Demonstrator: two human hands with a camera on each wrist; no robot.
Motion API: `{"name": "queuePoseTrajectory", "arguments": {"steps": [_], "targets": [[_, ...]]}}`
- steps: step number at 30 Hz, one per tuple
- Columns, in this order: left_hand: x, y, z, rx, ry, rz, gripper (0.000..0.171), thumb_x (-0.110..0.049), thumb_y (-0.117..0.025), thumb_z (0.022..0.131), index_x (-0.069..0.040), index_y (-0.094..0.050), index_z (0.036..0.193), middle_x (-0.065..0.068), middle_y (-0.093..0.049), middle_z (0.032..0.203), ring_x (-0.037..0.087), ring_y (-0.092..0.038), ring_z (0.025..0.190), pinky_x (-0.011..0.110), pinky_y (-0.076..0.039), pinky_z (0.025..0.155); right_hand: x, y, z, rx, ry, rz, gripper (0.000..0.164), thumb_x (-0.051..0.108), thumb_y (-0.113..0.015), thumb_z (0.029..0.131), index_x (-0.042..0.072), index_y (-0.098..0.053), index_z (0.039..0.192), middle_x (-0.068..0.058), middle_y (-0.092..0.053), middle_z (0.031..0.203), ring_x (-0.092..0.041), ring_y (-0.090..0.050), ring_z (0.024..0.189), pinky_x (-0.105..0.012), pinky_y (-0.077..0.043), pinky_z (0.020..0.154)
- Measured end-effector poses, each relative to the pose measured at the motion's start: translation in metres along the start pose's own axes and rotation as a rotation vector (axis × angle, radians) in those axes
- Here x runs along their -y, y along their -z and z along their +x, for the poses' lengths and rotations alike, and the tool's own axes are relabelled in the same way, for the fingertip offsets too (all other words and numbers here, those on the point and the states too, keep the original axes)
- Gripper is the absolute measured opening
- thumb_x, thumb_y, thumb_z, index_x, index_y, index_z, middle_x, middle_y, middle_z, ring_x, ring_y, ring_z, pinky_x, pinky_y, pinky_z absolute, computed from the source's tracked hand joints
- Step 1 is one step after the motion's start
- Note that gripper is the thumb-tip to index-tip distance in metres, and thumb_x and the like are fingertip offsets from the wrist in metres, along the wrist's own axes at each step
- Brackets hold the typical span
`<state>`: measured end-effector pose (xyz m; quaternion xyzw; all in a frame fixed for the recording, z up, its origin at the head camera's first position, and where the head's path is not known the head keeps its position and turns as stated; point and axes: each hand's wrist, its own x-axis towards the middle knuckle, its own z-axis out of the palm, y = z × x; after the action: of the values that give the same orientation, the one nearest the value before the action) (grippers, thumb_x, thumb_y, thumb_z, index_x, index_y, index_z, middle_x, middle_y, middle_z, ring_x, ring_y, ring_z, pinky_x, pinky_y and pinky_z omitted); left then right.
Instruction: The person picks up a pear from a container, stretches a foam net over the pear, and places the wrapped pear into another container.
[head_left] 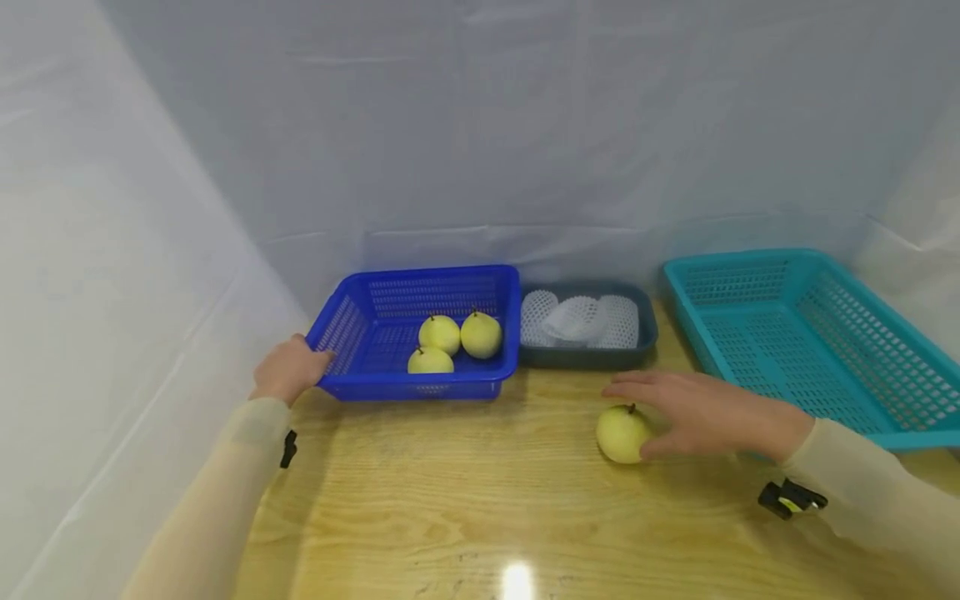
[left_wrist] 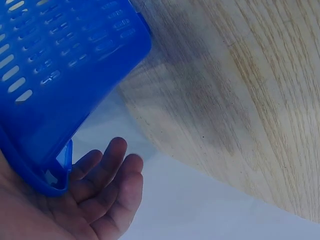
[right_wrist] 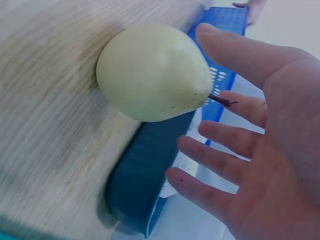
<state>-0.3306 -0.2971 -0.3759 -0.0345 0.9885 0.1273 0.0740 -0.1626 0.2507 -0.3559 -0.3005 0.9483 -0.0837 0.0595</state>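
My left hand [head_left: 291, 368] grips the left rim of the blue basket [head_left: 420, 388], its fingers curled beneath the edge in the left wrist view. Three yellow-green pears, one of them a pear [head_left: 481, 335] at the right, lie inside that basket. On the wooden table stands another pear [head_left: 622, 435], stem up. Over and beside it hovers my right hand [head_left: 693, 408], fingers spread and thumb apart. From the right wrist, a gap shows between the fingers and the pear [right_wrist: 152, 72].
A dark grey-blue tray [head_left: 588, 358] holding several white foam net sleeves [head_left: 577, 319] stands right of the blue basket. Farther right is a teal basket [head_left: 783, 333]. White sheeting [head_left: 480, 125] hangs behind and to the left of the wooden table [head_left: 450, 483].
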Motion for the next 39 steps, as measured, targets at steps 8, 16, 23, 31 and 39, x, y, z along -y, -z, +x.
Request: {"name": "queuePoseTrajectory", "arguments": {"steps": [8,16,23,31,39], "targets": [[0.001,0.002,-0.003,-0.053,-0.016,0.005,0.079,-0.047,-0.045,0.1,0.019,-0.033,0.143,0.043,-0.051,0.129,0.056,-0.056,0.113,0.061,-0.054,0.076,0.016,0.002,-0.023,-0.21,0.066,-0.03,0.068,0.042,-0.079,0.086,0.024,-0.053,0.146,-0.002,-0.046,0.155,-0.031,-0.049,0.138,-0.052,-0.049,0.103],[-0.008,0.002,-0.007,-0.336,-0.12,0.067,0.063,-0.037,-0.053,0.098,0.015,-0.046,0.133,0.039,-0.048,0.127,0.056,-0.043,0.121,0.072,-0.038,0.095,0.026,-0.004,-0.041,-0.389,0.147,-0.052,0.059,0.037,-0.08,0.085,0.025,-0.059,0.139,0.003,-0.052,0.15,-0.023,-0.055,0.131,-0.047,-0.052,0.098],[-0.037,0.003,-0.019,-0.444,-0.213,0.028,0.054,-0.035,-0.054,0.097,0.008,-0.053,0.129,0.032,-0.055,0.126,0.051,-0.048,0.119,0.069,-0.041,0.093,0.027,-0.01,-0.047,-0.427,0.126,-0.037,0.057,0.039,-0.079,0.086,0.026,-0.059,0.138,0.006,-0.054,0.147,-0.018,-0.055,0.131,-0.043,-0.051,0.098],[-0.101,-0.005,-0.048,-0.43,-0.417,-0.118,0.04,-0.031,-0.055,0.097,-0.003,-0.059,0.125,0.016,-0.061,0.119,0.037,-0.055,0.112,0.055,-0.048,0.092,0.023,-0.016,-0.051,-0.432,0.116,-0.032,0.056,0.036,-0.08,0.086,0.025,-0.06,0.137,0.008,-0.057,0.143,-0.018,-0.058,0.128,-0.042,-0.052,0.096],[-0.168,-0.021,-0.077,-0.401,-0.617,-0.085,0.035,-0.032,-0.06,0.095,-0.01,-0.061,0.122,0.009,-0.064,0.119,0.029,-0.059,0.11,0.049,-0.055,0.082,0.019,-0.018,-0.051,-0.418,0.088,-0.012,0.056,0.027,-0.081,0.085,0.023,-0.06,0.136,0.005,-0.059,0.142,-0.019,-0.057,0.129,-0.047,-0.053,0.095]]}}
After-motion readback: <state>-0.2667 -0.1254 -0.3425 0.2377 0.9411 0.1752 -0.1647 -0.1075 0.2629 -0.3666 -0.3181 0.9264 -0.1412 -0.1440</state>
